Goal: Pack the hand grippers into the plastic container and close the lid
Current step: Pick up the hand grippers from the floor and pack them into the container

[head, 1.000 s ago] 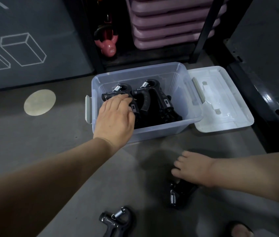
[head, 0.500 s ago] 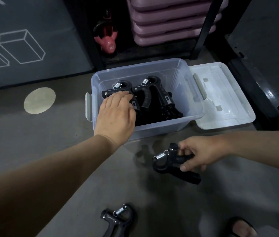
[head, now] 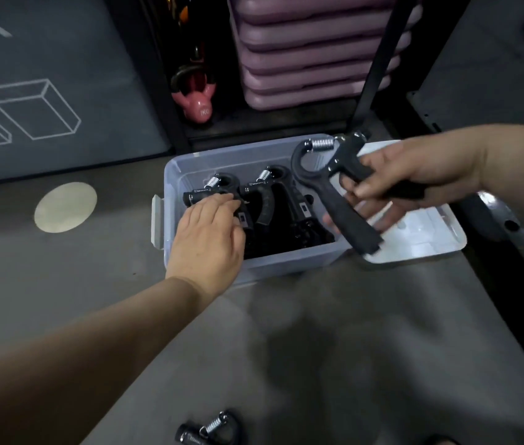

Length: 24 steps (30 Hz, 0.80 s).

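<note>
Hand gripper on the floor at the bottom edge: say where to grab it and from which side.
Likely one handle of the floor gripper, from above: it lies flat, spring end farthest, handles toward the person, partly cut off.

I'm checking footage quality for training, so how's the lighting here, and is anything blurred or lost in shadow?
Head view: dim, uneven light; the right hand and its held hand gripper are slightly motion-smeared; the packed grippers inside the plastic container merge into one dark mass; a soft shadow falls on the floor in front of it.
</note>
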Available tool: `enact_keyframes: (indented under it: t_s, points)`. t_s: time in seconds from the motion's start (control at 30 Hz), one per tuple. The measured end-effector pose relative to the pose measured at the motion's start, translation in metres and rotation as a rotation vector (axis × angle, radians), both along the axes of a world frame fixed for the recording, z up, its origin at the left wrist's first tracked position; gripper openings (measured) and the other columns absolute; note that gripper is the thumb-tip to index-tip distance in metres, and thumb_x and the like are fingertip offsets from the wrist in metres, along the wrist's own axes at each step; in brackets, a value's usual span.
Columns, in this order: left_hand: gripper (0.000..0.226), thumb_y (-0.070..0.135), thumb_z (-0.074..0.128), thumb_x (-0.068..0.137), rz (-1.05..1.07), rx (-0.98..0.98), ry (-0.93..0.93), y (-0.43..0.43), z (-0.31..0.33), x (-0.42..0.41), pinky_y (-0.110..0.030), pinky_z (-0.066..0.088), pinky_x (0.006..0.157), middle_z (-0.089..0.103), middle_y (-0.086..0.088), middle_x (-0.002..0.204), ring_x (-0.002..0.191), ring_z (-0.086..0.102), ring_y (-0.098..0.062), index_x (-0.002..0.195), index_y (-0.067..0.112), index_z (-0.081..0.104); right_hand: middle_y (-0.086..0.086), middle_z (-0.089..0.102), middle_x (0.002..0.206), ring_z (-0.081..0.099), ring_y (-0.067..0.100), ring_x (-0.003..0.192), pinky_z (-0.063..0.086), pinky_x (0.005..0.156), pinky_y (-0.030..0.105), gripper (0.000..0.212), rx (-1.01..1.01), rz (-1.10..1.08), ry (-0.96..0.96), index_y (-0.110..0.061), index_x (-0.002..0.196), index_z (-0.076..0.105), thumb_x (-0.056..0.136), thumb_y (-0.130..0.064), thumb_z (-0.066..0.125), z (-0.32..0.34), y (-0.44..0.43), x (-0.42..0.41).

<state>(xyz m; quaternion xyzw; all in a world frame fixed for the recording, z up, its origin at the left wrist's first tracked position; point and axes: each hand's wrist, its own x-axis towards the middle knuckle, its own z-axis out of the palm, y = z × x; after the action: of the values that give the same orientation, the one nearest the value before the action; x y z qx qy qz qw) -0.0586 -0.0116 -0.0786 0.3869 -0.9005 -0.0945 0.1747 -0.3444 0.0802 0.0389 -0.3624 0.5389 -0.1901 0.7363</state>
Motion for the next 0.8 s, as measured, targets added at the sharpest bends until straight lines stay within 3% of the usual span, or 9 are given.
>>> enact_keyframes:
  t_s: [0.1, 0.17, 0.2, 0.27, 0.33, 0.43, 0.53, 0.67, 0.8]
  points:
    - [0.048, 0.027, 0.03, 0.093, -0.002, 0.005, 0.001, 0.0, -0.001, 0.0, -0.04, 0.03, 0.114, 0.057, -0.005, 0.136, 0.131, 0.046, -0.024, 0.128, 0.009, 0.059, 0.014, 0.043, 0.097, 0.044, 0.031, 0.089, 0.054, 0.094, 0.045, 0.011, -0.041, -0.132, 0.311, -0.015, 0.101, 0.046, 0.098, -0.005, 0.051, -0.014, -0.019, -0.002]
    - [0.049, 0.027, 0.03, 0.093, 0.002, 0.006, -0.002, 0.0, -0.001, 0.0, -0.041, 0.03, 0.114, 0.056, -0.004, 0.136, 0.131, 0.046, -0.023, 0.128, 0.009, 0.058, 0.016, 0.04, 0.083, 0.04, 0.027, 0.074, 0.056, 0.079, 0.041, 0.013, -0.02, -0.136, 0.455, -0.012, 0.094, 0.046, 0.09, -0.001, 0.053, -0.022, -0.027, 0.004]
    - [0.049, 0.027, 0.03, 0.093, 0.002, 0.006, -0.004, 0.0, -0.001, 0.0, -0.041, 0.031, 0.114, 0.057, -0.005, 0.136, 0.131, 0.046, -0.023, 0.129, 0.008, 0.058, 0.017, 0.039, 0.074, 0.038, 0.025, 0.065, 0.048, 0.065, 0.037, 0.012, -0.015, -0.119, 0.544, -0.009, 0.086, 0.046, 0.085, 0.001, 0.053, -0.026, -0.029, 0.01]
    - [0.047, 0.026, 0.032, 0.093, 0.003, 0.008, -0.007, 0.0, -0.001, 0.0, -0.041, 0.031, 0.114, 0.057, -0.005, 0.136, 0.131, 0.046, -0.024, 0.128, 0.008, 0.058, 0.012, 0.038, 0.059, 0.033, 0.019, 0.053, 0.029, 0.055, 0.032, 0.017, -0.018, -0.11, 0.721, -0.008, 0.069, 0.042, 0.079, 0.005, 0.048, -0.035, -0.035, 0.025]
    - [0.047, 0.026, 0.032, 0.094, 0.003, 0.004, -0.009, 0.0, 0.0, -0.001, -0.04, 0.031, 0.114, 0.057, -0.005, 0.135, 0.131, 0.046, -0.023, 0.128, 0.008, 0.059, 0.009, 0.042, 0.066, 0.034, 0.019, 0.056, 0.027, 0.054, 0.03, 0.021, -0.028, -0.151, 0.826, -0.01, 0.073, 0.046, 0.083, 0.008, 0.041, -0.044, -0.04, 0.04]
    - [0.047, 0.026, 0.032, 0.094, -0.003, -0.003, -0.004, 0.0, 0.0, 0.0, -0.04, 0.031, 0.113, 0.058, -0.005, 0.133, 0.13, 0.047, -0.024, 0.127, 0.008, 0.059, 0.009, 0.048, 0.082, 0.042, 0.02, 0.068, 0.037, 0.061, 0.031, 0.017, -0.044, -0.149, 0.956, -0.008, 0.096, 0.052, 0.092, 0.003, 0.04, -0.056, -0.043, 0.056]
    - [0.046, 0.025, 0.033, 0.094, -0.005, -0.002, -0.004, -0.001, -0.001, 0.0, -0.041, 0.032, 0.112, 0.059, -0.005, 0.133, 0.129, 0.048, -0.024, 0.127, 0.008, 0.059, 0.007, 0.049, 0.079, 0.048, 0.022, 0.073, 0.04, 0.068, 0.032, 0.011, -0.087, -0.105, 1.078, -0.004, 0.093, 0.054, 0.095, -0.001, 0.044, -0.068, -0.052, 0.064]
    - [0.045, 0.025, 0.034, 0.094, -0.006, 0.0, -0.005, -0.002, -0.001, 0.0, -0.04, 0.032, 0.113, 0.059, -0.005, 0.133, 0.129, 0.048, -0.023, 0.127, 0.008, 0.06, 0.014, 0.049, 0.086, 0.044, 0.024, 0.066, 0.035, 0.05, 0.028, 0.022, -0.042, -0.036, 1.139, -0.001, 0.107, 0.056, 0.093, 0.006, 0.04, -0.072, -0.061, 0.063]
    - [0.046, 0.025, 0.033, 0.094, -0.005, 0.005, -0.003, -0.002, -0.001, 0.0, -0.041, 0.031, 0.113, 0.058, -0.005, 0.134, 0.13, 0.048, -0.024, 0.127, 0.008, 0.059, 0.01, 0.043, 0.075, 0.039, 0.022, 0.061, 0.034, 0.05, 0.029, 0.016, -0.046, 0.014, 1.169, -0.007, 0.089, 0.05, 0.091, 0.006, 0.041, -0.067, -0.063, 0.058]
